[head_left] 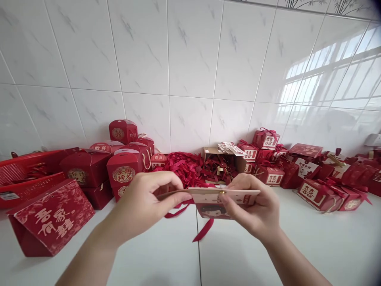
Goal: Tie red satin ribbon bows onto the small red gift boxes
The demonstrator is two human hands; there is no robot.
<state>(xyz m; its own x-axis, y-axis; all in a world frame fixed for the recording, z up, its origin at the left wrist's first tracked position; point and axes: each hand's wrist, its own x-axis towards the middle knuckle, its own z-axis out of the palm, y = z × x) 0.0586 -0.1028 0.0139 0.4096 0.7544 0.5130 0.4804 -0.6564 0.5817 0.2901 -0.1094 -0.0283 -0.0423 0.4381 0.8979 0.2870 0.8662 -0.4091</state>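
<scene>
Between both hands, above the table, is a cream and red paper gift box (214, 211) with a printed figure on its front. My left hand (145, 212) pinches its left end between thumb and fingers. At the right, my right hand (257, 208) grips the top edge, thumb pressed beside a small gold stud (222, 192). A dark red ribbon (204, 230) hangs below the box, and a loop of it shows near my left fingers. The fingers behind the box are partly hidden.
Behind my hands lie a heap of red ribbons (186, 165) and an open cardboard box (207, 163) topped with cards (230, 148). Red boxes (120, 169), a tent-shaped box (56, 218) and a red basket (20, 159) stand left. More wrapped boxes (323, 194) line the right, before a tiled wall (190, 79).
</scene>
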